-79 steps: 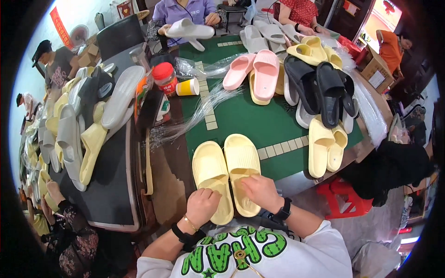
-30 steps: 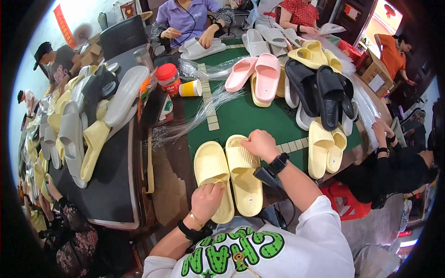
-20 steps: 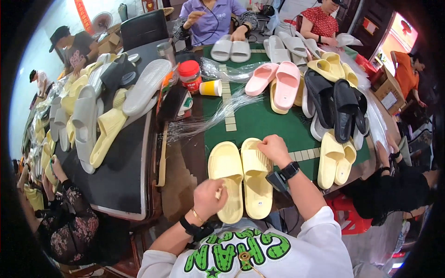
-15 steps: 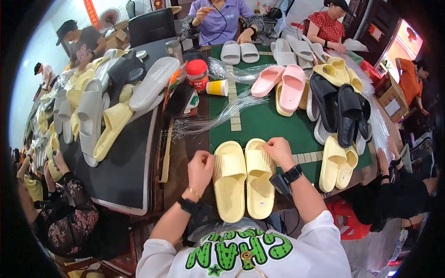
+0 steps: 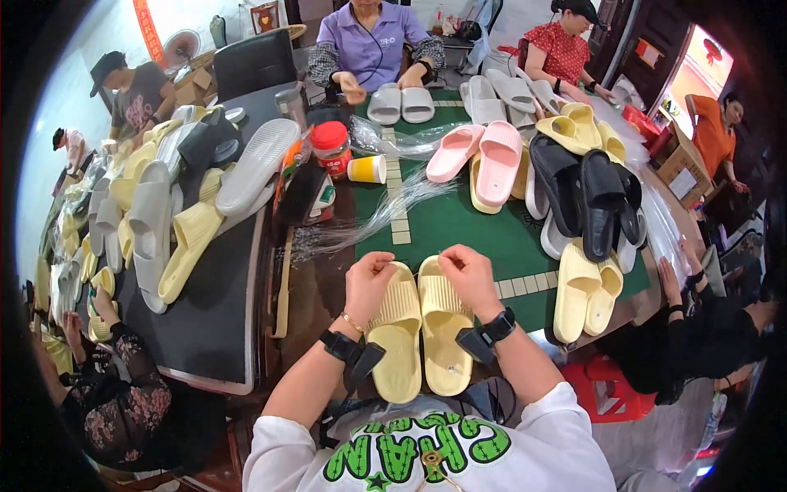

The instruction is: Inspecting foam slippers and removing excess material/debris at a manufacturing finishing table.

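Observation:
A pair of pale yellow slide sandals lies side by side on the green table top, toes pointing away from me. My left hand (image 5: 368,281) rests on the toe strap of the left sandal (image 5: 397,340), fingers pinched together. My right hand (image 5: 467,275) pinches at the toe strap of the right sandal (image 5: 443,336). Both wrists carry black bands with small black devices. Whether the fingers hold a thin tie or only the straps is too small to tell.
Clear plastic strands (image 5: 361,221) lie ahead on the green table (image 5: 459,225). Pink (image 5: 484,156), black (image 5: 594,201) and yellow sandals (image 5: 586,291) are heaped to the right, grey and yellow ones (image 5: 164,221) on the black surface left. A red-lidded jar (image 5: 331,148) and paper cup (image 5: 366,169) stand ahead. Other people sit around.
My hands moved from the sandals' heel ends up to their toe straps; the right hand reached forward first, then the left followed. The pair shifted slightly closer to me.

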Demonstrator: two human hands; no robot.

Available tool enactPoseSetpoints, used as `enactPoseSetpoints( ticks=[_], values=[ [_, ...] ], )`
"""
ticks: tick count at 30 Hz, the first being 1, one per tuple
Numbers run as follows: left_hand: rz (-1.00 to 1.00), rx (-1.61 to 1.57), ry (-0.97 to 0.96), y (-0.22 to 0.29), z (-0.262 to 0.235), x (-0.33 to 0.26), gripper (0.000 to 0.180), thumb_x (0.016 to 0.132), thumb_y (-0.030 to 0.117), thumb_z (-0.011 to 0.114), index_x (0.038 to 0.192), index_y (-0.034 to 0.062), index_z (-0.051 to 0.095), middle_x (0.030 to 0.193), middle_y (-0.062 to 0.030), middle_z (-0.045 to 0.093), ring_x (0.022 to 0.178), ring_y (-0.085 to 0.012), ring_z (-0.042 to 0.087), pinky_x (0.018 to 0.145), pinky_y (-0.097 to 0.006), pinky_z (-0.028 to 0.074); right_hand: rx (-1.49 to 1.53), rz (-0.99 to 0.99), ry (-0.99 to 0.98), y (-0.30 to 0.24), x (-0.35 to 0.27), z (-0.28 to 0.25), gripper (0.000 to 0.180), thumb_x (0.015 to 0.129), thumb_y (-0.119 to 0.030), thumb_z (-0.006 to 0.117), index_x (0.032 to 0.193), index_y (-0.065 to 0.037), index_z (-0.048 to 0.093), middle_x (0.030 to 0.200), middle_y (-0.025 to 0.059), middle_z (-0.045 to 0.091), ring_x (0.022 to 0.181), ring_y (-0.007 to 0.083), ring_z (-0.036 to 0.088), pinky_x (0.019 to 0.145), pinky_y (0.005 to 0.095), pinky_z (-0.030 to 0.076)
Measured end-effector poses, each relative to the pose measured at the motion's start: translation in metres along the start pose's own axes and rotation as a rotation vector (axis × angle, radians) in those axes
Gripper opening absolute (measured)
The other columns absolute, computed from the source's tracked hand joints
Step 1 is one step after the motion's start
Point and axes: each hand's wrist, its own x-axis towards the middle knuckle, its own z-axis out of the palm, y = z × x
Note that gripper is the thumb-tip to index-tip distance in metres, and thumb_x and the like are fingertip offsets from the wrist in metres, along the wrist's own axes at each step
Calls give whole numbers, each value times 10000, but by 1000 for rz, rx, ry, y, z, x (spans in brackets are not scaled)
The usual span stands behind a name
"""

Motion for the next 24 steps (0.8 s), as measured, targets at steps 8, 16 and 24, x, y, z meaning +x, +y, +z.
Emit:
enactPoseSetpoints(
  ticks=[8,16,24],
  values=[
    [39,8,-39,9,18,-12,141,829,69,677,944,-8,699,774,-59,703,685,-89,639,649,-250,515,-140,-201,-35,10,-10,26,102,827,-102,661,874,-12,661,779,96,634,630,190,605,589,290,482],
    [48,61,0,11,19,-16,118,812,65,702,893,-20,709,766,-52,704,685,-82,637,647,-236,510,-216,-284,-50,11,-12,29,90,804,-118,666,829,-31,665,770,86,639,688,243,598,634,360,477],
    [48,35,7,11,20,-17,97,802,40,714,870,-28,702,741,-32,686,672,-59,613,632,-219,498,-243,-322,-39,9,-12,29,78,774,-119,673,788,-42,667,741,91,627,725,291,591,689,402,467]
  ],
)
